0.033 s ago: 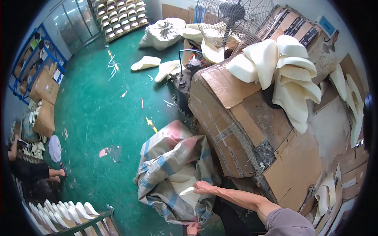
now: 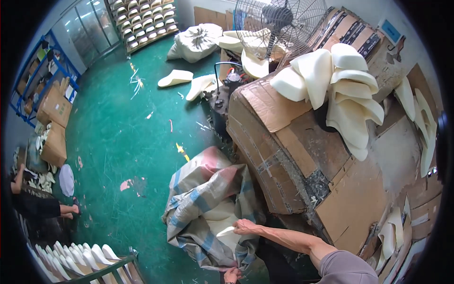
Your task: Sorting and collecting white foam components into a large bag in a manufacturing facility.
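Observation:
A large woven sack (image 2: 203,194) with grey, blue and red stripes stands on the floor in front of me, its mouth gaping. Cream foam pieces (image 2: 218,210) show inside it. Over the opening, my right hand (image 2: 246,227) is closed on a cream foam piece (image 2: 226,232), whose pale tip sticks out to the left of the fingers; the rest of it is hidden. At the lower edge of the view, my left hand (image 2: 231,274) grips the near rim of the sack with bent fingers.
On my right, a cardboard-covered bench (image 2: 350,208) carries a pile of curved cream foam pieces (image 2: 352,94). Behind it stands a large fan (image 2: 279,19). A rack of foam pieces (image 2: 90,258) is at lower left. Another person (image 2: 35,206) is at far left.

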Action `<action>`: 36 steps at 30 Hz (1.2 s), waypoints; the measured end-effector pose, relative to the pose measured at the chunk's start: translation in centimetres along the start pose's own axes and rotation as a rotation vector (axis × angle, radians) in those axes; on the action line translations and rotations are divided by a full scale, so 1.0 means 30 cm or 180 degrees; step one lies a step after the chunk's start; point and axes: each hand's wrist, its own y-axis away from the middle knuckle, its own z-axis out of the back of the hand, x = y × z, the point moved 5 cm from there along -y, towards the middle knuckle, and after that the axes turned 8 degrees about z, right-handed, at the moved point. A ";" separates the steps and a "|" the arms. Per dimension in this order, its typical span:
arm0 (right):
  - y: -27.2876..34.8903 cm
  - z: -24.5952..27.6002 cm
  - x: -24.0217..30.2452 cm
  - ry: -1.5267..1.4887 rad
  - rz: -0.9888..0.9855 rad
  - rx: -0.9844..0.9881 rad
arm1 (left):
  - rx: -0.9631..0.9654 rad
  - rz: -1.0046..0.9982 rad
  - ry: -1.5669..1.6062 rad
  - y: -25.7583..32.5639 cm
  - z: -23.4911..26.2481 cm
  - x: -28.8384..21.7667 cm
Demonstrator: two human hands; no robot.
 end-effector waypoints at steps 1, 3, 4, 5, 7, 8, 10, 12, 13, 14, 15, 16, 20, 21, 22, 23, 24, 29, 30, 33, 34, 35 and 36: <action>0.002 0.028 0.025 0.0012 0.0028 -0.0021 | -0.0068 -0.0063 0.0056 0.022 0.009 -0.012; 0.001 0.076 0.058 -0.0979 -0.0423 0.0495 | -0.0142 -0.0190 0.0357 0.065 0.033 -0.031; -0.033 0.130 0.056 -0.0991 -0.0418 0.0446 | -0.0135 -0.0214 0.0330 0.087 0.044 -0.042; -0.071 0.206 0.090 -0.1151 -0.0412 0.0318 | -0.0222 -0.0243 0.0292 0.115 0.069 -0.041; -0.170 0.380 0.116 -0.0889 0.0108 -0.0158 | -0.0359 -0.0274 0.0309 0.134 0.107 -0.030; -0.224 0.464 0.170 -0.0598 0.0324 -0.0175 | -0.0416 -0.0279 0.0348 0.147 0.139 0.012; -0.283 0.626 0.289 -0.0575 0.0210 -0.0048 | -0.0558 -0.0156 0.0558 0.176 0.180 0.089; -0.377 0.760 0.351 -0.0684 0.0448 -0.0051 | -0.0662 -0.0188 0.0617 0.212 0.190 0.169; -0.454 0.884 0.281 -0.0536 0.0072 -0.0440 | -0.0641 -0.0222 0.0570 0.211 0.173 0.187; -0.513 1.050 0.283 -0.0679 0.0361 -0.1227 | -0.0655 -0.0242 0.0559 0.219 0.161 0.215; -0.552 1.196 0.325 -0.1252 0.0062 -0.1721 | -0.0740 -0.0245 0.0611 0.247 0.158 0.259; -0.539 1.442 0.217 -0.2117 0.0564 -0.2179 | -0.0591 -0.0285 0.0473 0.223 0.126 0.230; -0.558 1.556 0.447 -0.2512 0.1146 -0.3391 | -0.0688 0.0440 0.0731 0.282 0.111 0.289; -0.562 1.497 0.424 -0.2225 0.1381 -0.3039 | -0.0649 0.0359 0.0612 0.278 0.089 0.279; -0.546 1.404 0.389 -0.1927 0.1592 -0.2682 | -0.0602 0.0379 0.0595 0.263 0.064 0.269; -0.524 1.194 0.417 -0.1338 0.1410 -0.2492 | -0.0645 0.0317 0.0580 0.267 0.062 0.272; -0.488 1.071 0.330 -0.0419 0.1934 -0.2547 | -0.0515 0.0219 0.0397 0.226 0.034 0.215; -0.123 0.065 -0.172 -0.0390 0.0389 -0.0321 | -0.0292 -0.0312 -0.0206 -0.078 0.057 0.087; -0.014 -0.093 -0.270 -0.0392 -0.0094 0.0149 | -0.0354 -0.0468 -0.0138 -0.123 0.039 0.029; 0.163 -0.412 -0.336 0.0452 -0.0039 0.0928 | 0.0194 -0.1058 -0.0331 -0.261 0.059 -0.166; 0.241 -0.457 -0.451 0.0234 -0.0567 0.1221 | -0.0082 -0.0561 -0.0053 -0.312 0.002 -0.203; 0.254 -0.498 -0.486 -0.0044 -0.0625 0.0968 | -0.0606 -0.1120 -0.1076 -0.350 0.015 -0.307; 0.247 -0.532 -0.519 -0.0101 -0.0680 0.0839 | -0.0642 -0.1419 -0.1430 -0.406 0.014 -0.364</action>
